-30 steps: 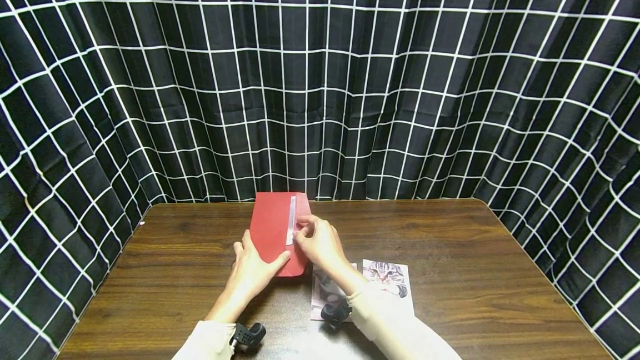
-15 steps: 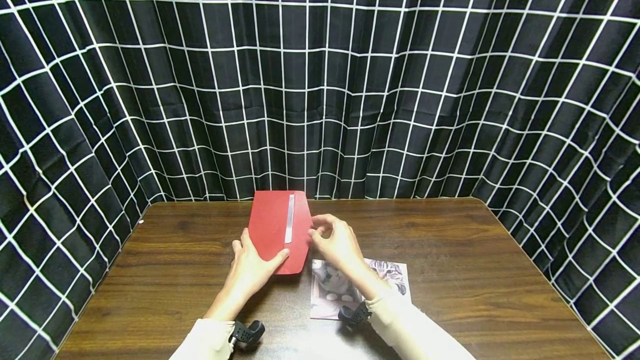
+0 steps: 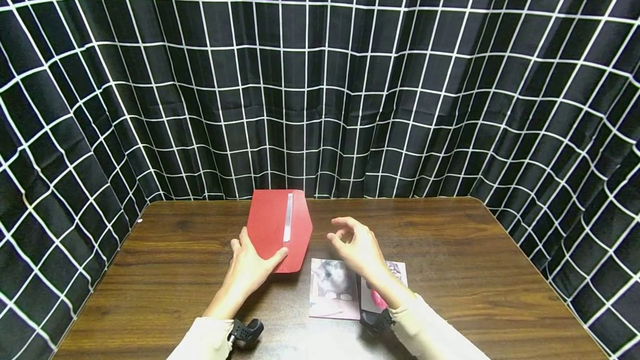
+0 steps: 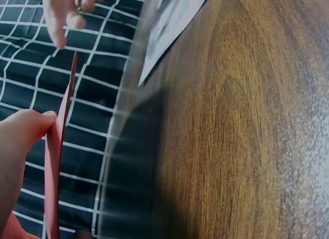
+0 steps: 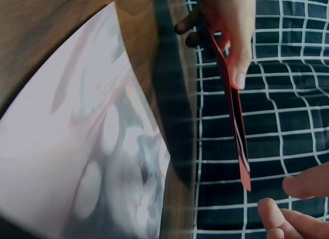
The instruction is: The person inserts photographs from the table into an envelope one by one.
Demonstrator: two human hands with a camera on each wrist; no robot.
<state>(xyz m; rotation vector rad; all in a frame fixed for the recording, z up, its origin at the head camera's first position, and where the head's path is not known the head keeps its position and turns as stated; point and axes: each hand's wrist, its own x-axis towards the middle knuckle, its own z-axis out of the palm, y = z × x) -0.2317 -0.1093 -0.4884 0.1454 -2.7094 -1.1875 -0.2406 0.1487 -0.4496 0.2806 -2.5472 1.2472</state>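
Observation:
A red envelope is held above the table with its flap lying open to the right. Along the opening a white strip shows. My left hand grips the envelope's lower left part, thumb on the front face, the other fingers behind. In the left wrist view the envelope is edge-on, lifted off the wood. My right hand hovers right of the flap, thumb and fingers curved and apart with nothing between them. Below it lies a kitten photo.
A second cat picture lies beside the first, partly covered by my right forearm. The brown wooden table ends at a black curtain with a white grid. A tiny white speck is at the table's far left edge.
My right hand has left the envelope's opening and moved right, away from the flap, uncovering the left photo. My left hand still holds the envelope in nearly the same place.

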